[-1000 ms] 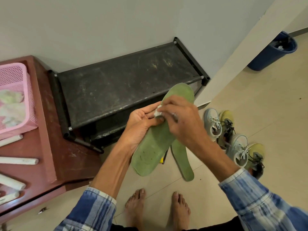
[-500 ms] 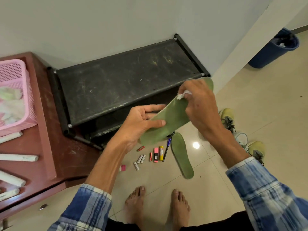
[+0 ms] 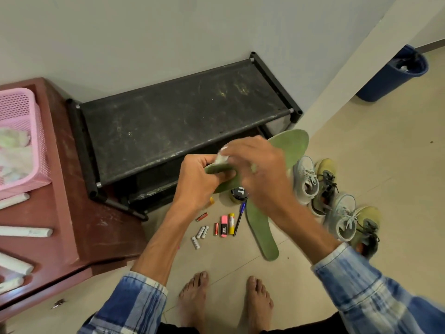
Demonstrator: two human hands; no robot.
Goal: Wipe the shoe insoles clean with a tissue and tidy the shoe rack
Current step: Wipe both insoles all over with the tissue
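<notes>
My left hand grips the near end of a green insole held in the air in front of the black shoe rack. My right hand, blurred by motion, pinches a small white tissue against the insole close to my left hand. A second green insole lies flat on the tiled floor below.
Two pairs of sneakers stand on the floor at right. Batteries, a pink highlighter, a pen and a black jar lie by the rack. A red cabinet with a pink basket is left; a blue bin far right.
My right hand slid the tissue back along the insole from its far end toward my left hand. The insole now lies flatter and lower.
</notes>
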